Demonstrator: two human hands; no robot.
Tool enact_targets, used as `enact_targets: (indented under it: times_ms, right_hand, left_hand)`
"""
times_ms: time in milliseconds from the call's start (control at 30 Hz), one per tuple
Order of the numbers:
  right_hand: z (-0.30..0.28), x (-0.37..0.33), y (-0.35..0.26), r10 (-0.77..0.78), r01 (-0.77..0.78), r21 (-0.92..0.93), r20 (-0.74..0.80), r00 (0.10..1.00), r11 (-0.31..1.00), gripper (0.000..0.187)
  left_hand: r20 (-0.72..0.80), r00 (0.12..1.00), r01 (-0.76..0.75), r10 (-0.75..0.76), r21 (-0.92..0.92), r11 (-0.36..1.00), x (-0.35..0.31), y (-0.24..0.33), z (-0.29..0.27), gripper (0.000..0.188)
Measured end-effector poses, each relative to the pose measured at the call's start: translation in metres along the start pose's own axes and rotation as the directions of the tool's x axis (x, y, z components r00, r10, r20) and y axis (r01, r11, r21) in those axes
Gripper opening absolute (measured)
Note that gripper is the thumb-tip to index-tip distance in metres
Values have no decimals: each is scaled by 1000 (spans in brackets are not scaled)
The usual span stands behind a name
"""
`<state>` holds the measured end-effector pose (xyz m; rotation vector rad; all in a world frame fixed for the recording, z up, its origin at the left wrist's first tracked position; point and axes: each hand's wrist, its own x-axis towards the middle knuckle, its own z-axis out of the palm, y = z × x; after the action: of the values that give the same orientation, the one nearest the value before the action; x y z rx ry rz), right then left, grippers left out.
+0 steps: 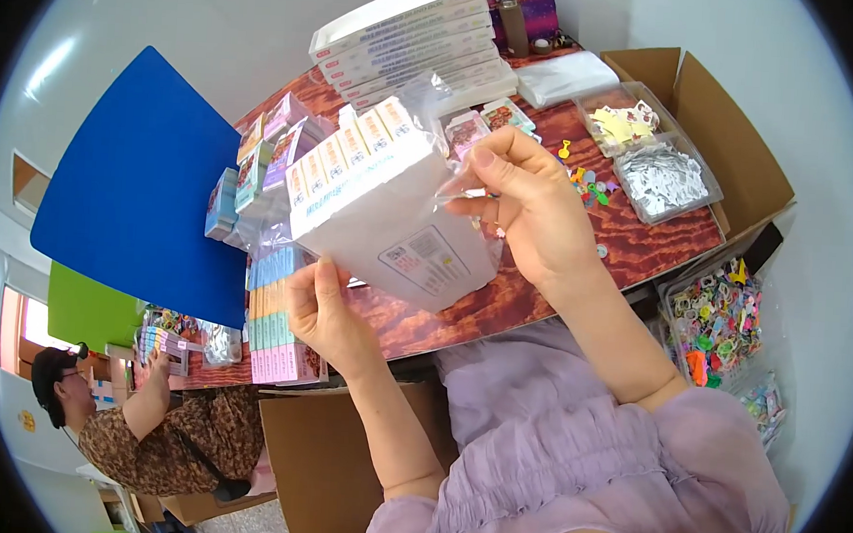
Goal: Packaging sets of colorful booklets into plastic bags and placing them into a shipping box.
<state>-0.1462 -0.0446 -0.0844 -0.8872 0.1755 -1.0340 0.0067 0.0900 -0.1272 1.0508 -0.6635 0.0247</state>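
A white display box (pixel 390 216), with a row of small orange-and-white boxes (pixel 350 152) along its top, sits tilted inside a clear plastic bag (pixel 434 95) above the table. My left hand (pixel 332 312) pinches the bag at the box's lower left, thumb up. On the other side my right hand (pixel 541 205) pinches the bag's edge between thumb and fingers. Below and left of the box, blue, orange, green and pink small boxes (pixel 279 322) stand in a row on the table. More small packs (pixel 280 153) are stacked behind my left hand.
The red-brown patterned table (pixel 630 253) bears stacked white flat boxes (pixel 409 39), clear bags (pixel 567 78), plastic tubs of white pieces (pixel 661 177) and loose coloured charms (pixel 590 183). Cardboard boxes (pixel 728 118) stand at right and below. A blue divider (pixel 151 185) separates me from another person (pixel 162 436).
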Motion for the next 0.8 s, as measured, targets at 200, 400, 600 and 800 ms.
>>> enact_targets:
  times_ms: [200,400,600,800]
  right_hand:
    - [-4,-2,1,143,-226,344,251,957,911,10]
    - [-16,1,17,57,-178,429,280,958,885,14]
    - [-28,8,27,-59,-52,340,309,949,939,15]
    - [-41,24,35,-118,120,-16,96,988,993,14]
  left_hand:
    - [0,1000,29,-29,-45,999,3,-2,-1,14]
    - [72,996,55,-46,-126,991,8,-7,-2,11]
    - [179,982,100,-67,-185,978,15,-12,-12,10]
    - [215,976,43,-16,-125,991,19,-10,-5,14]
